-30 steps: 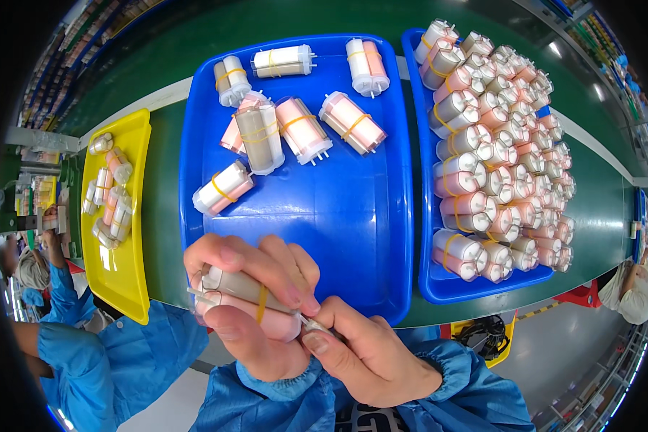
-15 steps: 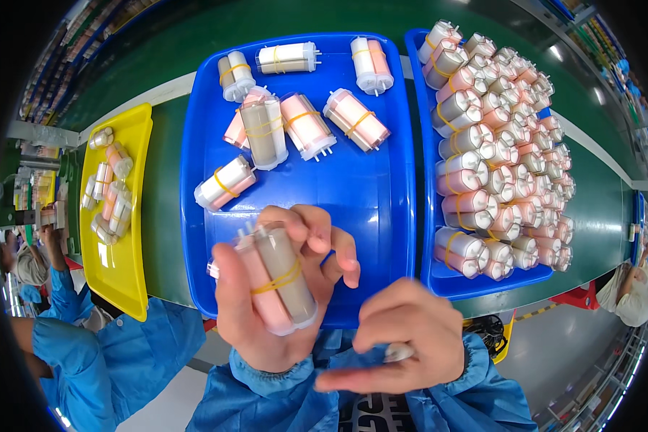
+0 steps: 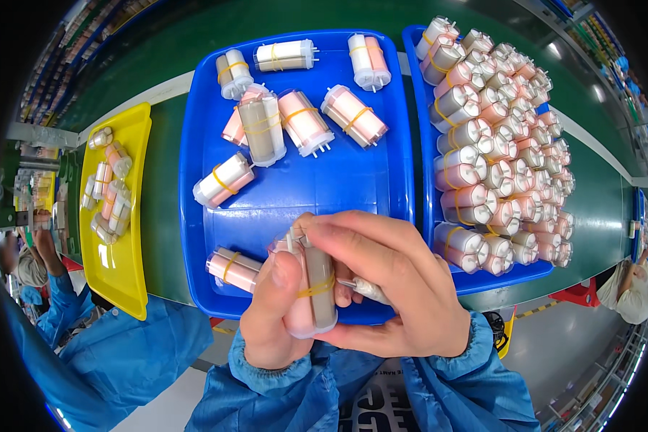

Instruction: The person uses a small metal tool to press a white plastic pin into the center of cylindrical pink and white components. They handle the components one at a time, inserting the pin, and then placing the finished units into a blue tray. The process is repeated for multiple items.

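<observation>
Left hand (image 3: 270, 324) and right hand (image 3: 403, 281) were half-curled over the central blue tray (image 3: 338, 180), where nine banded bundles (image 3: 307, 121) lay loose, status indeterminate. The right-hand blue tray (image 3: 493, 279) stood densely packed, probably finished stock; the yellow tray (image 3: 126, 270) held several cylinders (image 3: 102, 181). One held bundle (image 3: 322, 281), gripped left and cupped right, appeared in progress; the right also held a small pale object (image 3: 369, 290).

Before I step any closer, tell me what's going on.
A person's left hand holds a banded bundle of pink and grey cylinders near the front of a blue tray. The right hand cups the same bundle while holding a slim whitish piece. Similar bundles lie loose in that tray, a second blue tray at right is packed with them, and a yellow tray at left holds a few cylinders.
</observation>
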The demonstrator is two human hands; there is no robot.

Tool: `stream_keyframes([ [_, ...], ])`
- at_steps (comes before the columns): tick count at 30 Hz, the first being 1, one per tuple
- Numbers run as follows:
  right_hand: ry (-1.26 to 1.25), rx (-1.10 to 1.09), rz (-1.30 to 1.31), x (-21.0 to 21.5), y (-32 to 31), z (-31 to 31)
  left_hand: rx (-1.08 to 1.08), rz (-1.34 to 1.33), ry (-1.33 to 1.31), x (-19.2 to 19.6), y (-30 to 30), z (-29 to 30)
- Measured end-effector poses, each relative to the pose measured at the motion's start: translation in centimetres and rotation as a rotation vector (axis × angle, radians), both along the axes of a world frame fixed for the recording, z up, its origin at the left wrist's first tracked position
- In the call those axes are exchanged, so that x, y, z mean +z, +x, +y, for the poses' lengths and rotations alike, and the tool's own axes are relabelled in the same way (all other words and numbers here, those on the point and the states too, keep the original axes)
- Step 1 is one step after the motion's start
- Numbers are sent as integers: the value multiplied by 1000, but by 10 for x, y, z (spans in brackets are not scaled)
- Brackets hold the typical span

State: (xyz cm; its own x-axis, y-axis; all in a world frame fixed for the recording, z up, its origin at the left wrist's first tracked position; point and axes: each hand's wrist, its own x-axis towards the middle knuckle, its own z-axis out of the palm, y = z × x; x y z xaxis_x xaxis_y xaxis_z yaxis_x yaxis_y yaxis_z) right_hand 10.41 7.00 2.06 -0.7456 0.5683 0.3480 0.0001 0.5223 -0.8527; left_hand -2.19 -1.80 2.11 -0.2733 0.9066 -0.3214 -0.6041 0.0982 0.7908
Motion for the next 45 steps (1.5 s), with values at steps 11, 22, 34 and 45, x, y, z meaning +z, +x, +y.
stream_keyframes([
  [11, -78, -11, 148, -4, 9, 1, -165, 32, -48, -2, 4, 3],
  [22, -143, 71, 229, -14, 7, 3, -162, 403, 138, -2, -20, -5],
  [34, -79, 7, 147, -17, 3, 2, -26, -245, 332, -22, 0, 11],
  [45, -6, -53, 142, -23, -1, 1, 116, -394, 323, -18, 6, 9],
])
